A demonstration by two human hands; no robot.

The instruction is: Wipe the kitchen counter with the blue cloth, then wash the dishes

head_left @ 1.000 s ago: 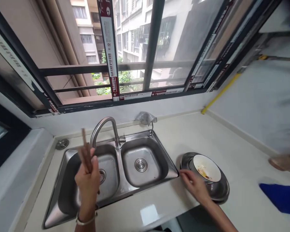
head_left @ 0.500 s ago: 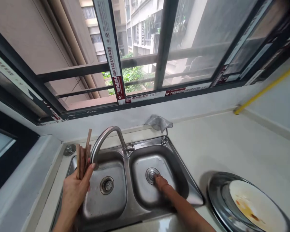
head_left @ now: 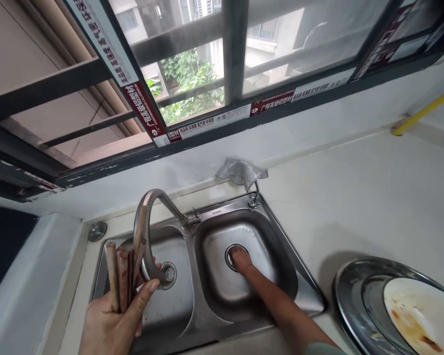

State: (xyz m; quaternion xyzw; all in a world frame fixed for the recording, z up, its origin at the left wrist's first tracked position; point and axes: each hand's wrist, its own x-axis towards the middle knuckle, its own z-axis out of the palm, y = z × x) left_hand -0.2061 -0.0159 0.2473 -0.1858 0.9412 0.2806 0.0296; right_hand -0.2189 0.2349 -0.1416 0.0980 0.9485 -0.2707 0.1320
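Observation:
A bundle of wooden chopsticks [head_left: 124, 281] stands upright in my left hand [head_left: 113, 318], whose fingers wrap round it in front of the left basin. The curved steel faucet [head_left: 145, 231] rises right beside the bundle, close to my thumb. My right hand [head_left: 241, 259] reaches down into the right basin [head_left: 222, 288]. Its fingers are bent together over the drain strainer [head_left: 229, 261] and appear to grip it; the fingertips and most of the strainer are hidden by the hand.
In the left basin there is an uncovered drain [head_left: 169, 274]. A grey mesh cloth [head_left: 242, 172] hangs over a stand behind the sink. At right, a food-stained white plate [head_left: 422, 310] rests on metal dishes [head_left: 350, 291]. A round metal stopper [head_left: 97, 230] lies at the left corner.
The view has tipped downward and come closer. My right fingers have moved further onto the drain strainer and now cover more of it. My left hand still holds the chopsticks, now lower in view.

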